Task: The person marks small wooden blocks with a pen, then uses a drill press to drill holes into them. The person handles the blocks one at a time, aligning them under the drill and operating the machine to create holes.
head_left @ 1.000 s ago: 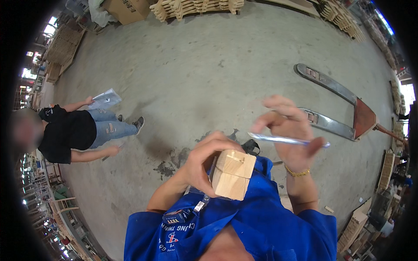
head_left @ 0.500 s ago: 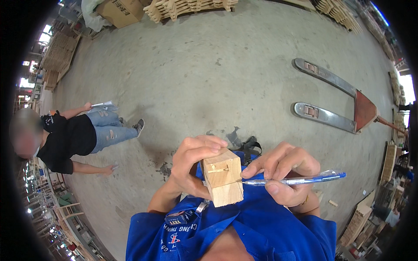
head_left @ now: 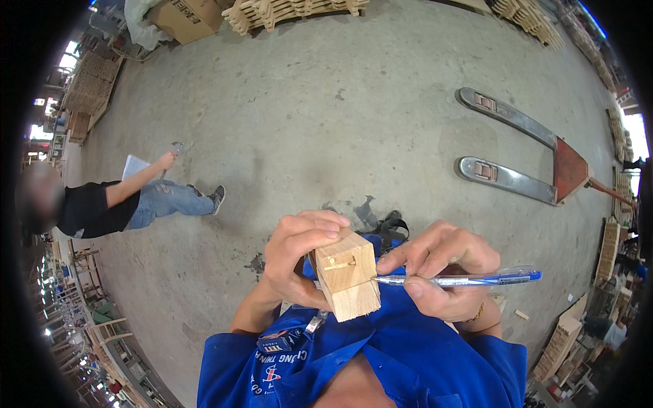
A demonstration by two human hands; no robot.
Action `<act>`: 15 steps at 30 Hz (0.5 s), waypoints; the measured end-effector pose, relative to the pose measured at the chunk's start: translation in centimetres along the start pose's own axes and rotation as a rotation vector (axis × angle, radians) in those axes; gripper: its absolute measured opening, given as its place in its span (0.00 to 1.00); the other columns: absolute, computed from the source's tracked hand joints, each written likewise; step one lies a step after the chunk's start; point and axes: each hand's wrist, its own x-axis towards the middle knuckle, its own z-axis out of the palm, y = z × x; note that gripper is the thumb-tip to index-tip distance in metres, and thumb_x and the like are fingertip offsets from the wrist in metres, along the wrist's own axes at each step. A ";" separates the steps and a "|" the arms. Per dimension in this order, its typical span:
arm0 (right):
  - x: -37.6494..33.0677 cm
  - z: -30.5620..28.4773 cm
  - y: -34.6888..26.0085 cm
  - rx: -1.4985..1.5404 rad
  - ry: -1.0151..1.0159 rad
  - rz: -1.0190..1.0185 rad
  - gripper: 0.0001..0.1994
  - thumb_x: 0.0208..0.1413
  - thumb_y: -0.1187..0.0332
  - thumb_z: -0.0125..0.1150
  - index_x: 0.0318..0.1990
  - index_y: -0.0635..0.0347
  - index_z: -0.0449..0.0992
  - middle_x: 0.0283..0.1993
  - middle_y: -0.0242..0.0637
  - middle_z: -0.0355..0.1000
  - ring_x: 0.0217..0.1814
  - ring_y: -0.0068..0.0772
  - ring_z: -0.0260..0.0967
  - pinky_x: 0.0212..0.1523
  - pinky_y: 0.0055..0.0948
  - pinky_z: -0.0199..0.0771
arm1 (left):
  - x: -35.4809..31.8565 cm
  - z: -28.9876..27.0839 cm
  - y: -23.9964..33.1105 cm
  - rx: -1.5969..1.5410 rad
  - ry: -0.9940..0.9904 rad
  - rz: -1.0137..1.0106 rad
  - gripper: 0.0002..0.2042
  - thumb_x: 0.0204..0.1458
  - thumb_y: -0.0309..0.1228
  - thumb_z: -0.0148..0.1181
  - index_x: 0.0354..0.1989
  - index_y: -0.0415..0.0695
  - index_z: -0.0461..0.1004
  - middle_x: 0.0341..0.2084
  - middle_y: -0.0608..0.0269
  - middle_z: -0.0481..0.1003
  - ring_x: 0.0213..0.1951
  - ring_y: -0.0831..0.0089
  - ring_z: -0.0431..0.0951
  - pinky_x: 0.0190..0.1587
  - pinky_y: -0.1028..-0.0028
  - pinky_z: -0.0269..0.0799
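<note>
My left hand (head_left: 291,255) is wrapped round a light wooden block (head_left: 350,299), which it holds up in front of my blue shirt. The block's end face points toward me and shows a seam across it and a small slot with a yellowish strip. In my right hand (head_left: 445,268) a clear pen with a blue end (head_left: 490,278) is pinched between thumb and fingers. The pen's tip points left and meets the right edge of the block by the seam.
A pallet jack (head_left: 537,153) with a red body stands on the concrete floor (head_left: 340,122) at right. At left stands another person (head_left: 102,204), holding papers and a small tool. Stacked wooden parts (head_left: 292,13) and a cardboard box (head_left: 183,19) lie at the far edge.
The pen has turned slightly to lie more level, its tip now at the block's edge. The person at left has turned and raised a hand with a tool.
</note>
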 end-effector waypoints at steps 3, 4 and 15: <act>0.1 0.1 -0.2 -0.030 0.005 0.005 0.08 0.42 0.81 0.64 0.26 0.62 0.68 0.25 0.40 0.70 0.32 0.34 0.76 0.31 0.29 0.79 | 0.0 -0.1 0.1 -0.003 0.005 0.003 0.33 0.28 0.37 0.78 0.41 0.36 0.66 0.35 0.55 0.64 0.39 0.53 0.75 0.38 0.61 0.75; 0.1 0.2 -0.3 -0.034 0.003 0.001 0.08 0.42 0.81 0.64 0.26 0.62 0.68 0.24 0.40 0.71 0.32 0.34 0.76 0.31 0.29 0.78 | 0.0 -0.1 0.1 -0.001 0.007 0.004 0.33 0.28 0.38 0.78 0.40 0.36 0.66 0.35 0.55 0.64 0.39 0.53 0.75 0.38 0.61 0.75; 1.4 0.1 -0.3 -0.148 -0.114 -0.005 0.09 0.43 0.82 0.62 0.29 0.61 0.67 0.26 0.40 0.68 0.34 0.38 0.76 0.36 0.33 0.80 | 0.5 -1.0 -0.6 0.010 0.007 -0.008 0.33 0.27 0.37 0.78 0.40 0.36 0.66 0.34 0.56 0.64 0.38 0.53 0.76 0.37 0.61 0.75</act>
